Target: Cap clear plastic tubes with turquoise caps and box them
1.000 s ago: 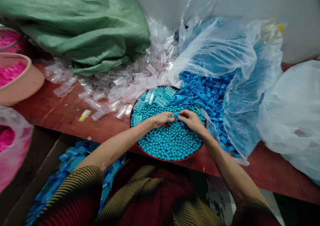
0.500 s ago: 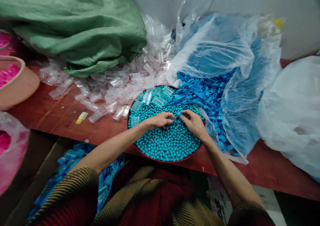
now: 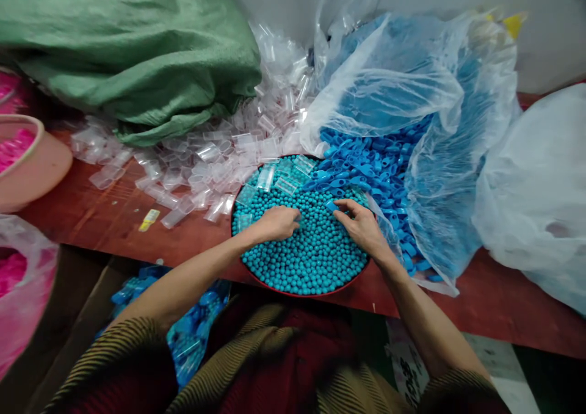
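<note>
A round red-rimmed tray (image 3: 306,293) full of small turquoise balls (image 3: 304,267) stands at the table's front edge. My left hand (image 3: 279,223) is over the balls left of centre, its fingers curled together; what they hold, if anything, is too small to name. On the right side of the tray, my right hand (image 3: 359,221) pinches a small blue plastic piece (image 3: 331,206) between thumb and forefinger. Several clear plastic pieces (image 3: 265,177) lie on the balls at the back left. Blue plastic parts (image 3: 366,163) spill from a translucent bag (image 3: 403,96) onto the tray's back right edge.
Clear plastic pieces (image 3: 215,151) are heaped behind the tray, beside a green sack (image 3: 151,47). A pink tub (image 3: 41,170) stands at the far left, and a white bag (image 3: 535,200) at the right. Below the table's edge lie bagged blue items (image 3: 196,334).
My left hand has drawn away to the left from my right hand, and its fingers have curled in. My right hand keeps the blue piece at nearly the same place. The view has shifted slightly.
</note>
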`<state>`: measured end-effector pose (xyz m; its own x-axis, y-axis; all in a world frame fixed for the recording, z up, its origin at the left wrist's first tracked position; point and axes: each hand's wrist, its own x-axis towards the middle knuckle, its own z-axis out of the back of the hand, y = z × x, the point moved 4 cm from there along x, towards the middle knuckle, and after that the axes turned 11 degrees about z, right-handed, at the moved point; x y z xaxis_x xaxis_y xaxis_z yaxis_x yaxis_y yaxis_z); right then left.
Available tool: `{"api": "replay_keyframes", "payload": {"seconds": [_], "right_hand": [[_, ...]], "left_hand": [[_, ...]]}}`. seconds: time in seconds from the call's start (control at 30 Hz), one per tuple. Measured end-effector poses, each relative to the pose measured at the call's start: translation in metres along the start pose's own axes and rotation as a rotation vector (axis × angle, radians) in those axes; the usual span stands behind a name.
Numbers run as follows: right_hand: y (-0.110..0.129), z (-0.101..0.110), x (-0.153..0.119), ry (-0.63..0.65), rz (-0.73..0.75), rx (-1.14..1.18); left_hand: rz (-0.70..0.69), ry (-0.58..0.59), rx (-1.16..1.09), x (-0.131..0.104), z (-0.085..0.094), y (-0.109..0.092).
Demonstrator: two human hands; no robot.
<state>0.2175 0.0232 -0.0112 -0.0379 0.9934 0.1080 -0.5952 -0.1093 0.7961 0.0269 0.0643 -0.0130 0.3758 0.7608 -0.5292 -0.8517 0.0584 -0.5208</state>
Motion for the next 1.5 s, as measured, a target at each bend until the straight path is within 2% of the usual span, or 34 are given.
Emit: {"api": "replay_keyframes", "payload": {"seconds": [0.07, 0.2, 0.3, 0.43, 0.5, 0.6, 0.73, 0.87, 0.97, 1.17, 1.37, 1.43, 1.5], "right_hand": [[0.002, 0.002, -0.001, 0.001, -0.004, -0.088], [0.001, -0.006, 0.003, 0.051, 0.016, -0.185], [-0.004, -0.013, 0.008, 0.092, -0.002, 0.037], [-0.012, -0.015, 0.010, 0.096, -0.169, 0.373], [-0.013, -0.014, 0.010, 0.061, -0.164, 0.386], [-0.011, -0.014, 0.010, -0.002, -0.055, 0.300], [-0.004, -0.018, 0.009, 0.008, 0.003, 0.235], [0.010, -0.014, 0.008, -0.004, 0.056, 0.114], [0.017, -0.014, 0.008, 0.007, 0.073, 0.121], [0.021, -0.021, 0.006, -0.043, 0.054, 0.165], [0.036, -0.029, -0.003, -0.051, 0.224, 0.111], [0.039, -0.028, -0.004, -0.048, 0.243, 0.089], [0.038, -0.028, -0.003, -0.023, 0.184, 0.127]], "left_hand": [[0.078, -0.001, 0.107, 0.000, -0.003, -0.004], [0.077, 0.026, -0.122, 0.020, -0.015, -0.023], [0.037, 0.090, -0.276, 0.034, -0.022, -0.028], [0.000, 0.310, -0.820, 0.034, -0.026, -0.018], [-0.020, 0.394, -1.002, 0.029, -0.026, -0.013], [-0.063, 0.425, -1.062, 0.024, -0.024, -0.009], [-0.096, 0.361, -1.017, 0.018, -0.021, -0.009], [-0.136, 0.108, -0.943, 0.010, -0.015, -0.007], [-0.163, 0.006, -0.917, 0.004, -0.014, -0.008], [-0.056, 0.000, -0.894, -0.004, -0.021, -0.009], [0.043, -0.085, -1.007, -0.013, -0.024, -0.009], [0.049, -0.055, -1.073, -0.014, -0.024, -0.009], [0.012, 0.014, -1.114, -0.015, -0.022, -0.009]]}}
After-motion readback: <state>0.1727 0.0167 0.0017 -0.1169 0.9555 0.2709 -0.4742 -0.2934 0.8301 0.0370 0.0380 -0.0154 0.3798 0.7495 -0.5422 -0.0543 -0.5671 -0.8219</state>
